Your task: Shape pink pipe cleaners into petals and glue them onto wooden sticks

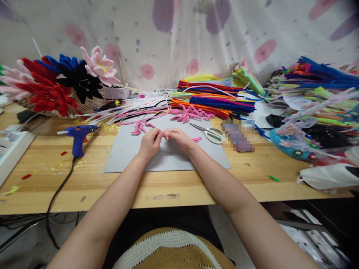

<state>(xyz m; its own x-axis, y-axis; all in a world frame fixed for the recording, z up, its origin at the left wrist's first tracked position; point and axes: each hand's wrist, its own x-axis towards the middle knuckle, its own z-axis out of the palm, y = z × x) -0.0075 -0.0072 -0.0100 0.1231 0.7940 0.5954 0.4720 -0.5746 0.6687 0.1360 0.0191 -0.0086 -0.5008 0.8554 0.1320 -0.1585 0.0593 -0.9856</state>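
Note:
Over a grey cutting mat (125, 155), my left hand (150, 144) and my right hand (178, 139) meet at the fingertips. Both are closed in a pinch; whatever lies between the fingers is too small or hidden to make out. Just beyond my left hand lie bent pink pipe cleaner pieces (139, 127). A larger heap of curled pink pipe cleaners (188, 113) rests at the mat's far edge. Close to my right wrist is a short pink piece (197, 140). Scissors with pale handles (212, 135) lie at the mat's right, blades pointing left.
A blue glue gun (78, 140) stands at left, its cord running off the table edge. Pipe cleaner flowers (53, 95) fill the back left. Bundles of coloured pipe cleaners (213, 102) line the back. A white power strip (14, 149) sits far left, a blurred-out object (238, 136) right.

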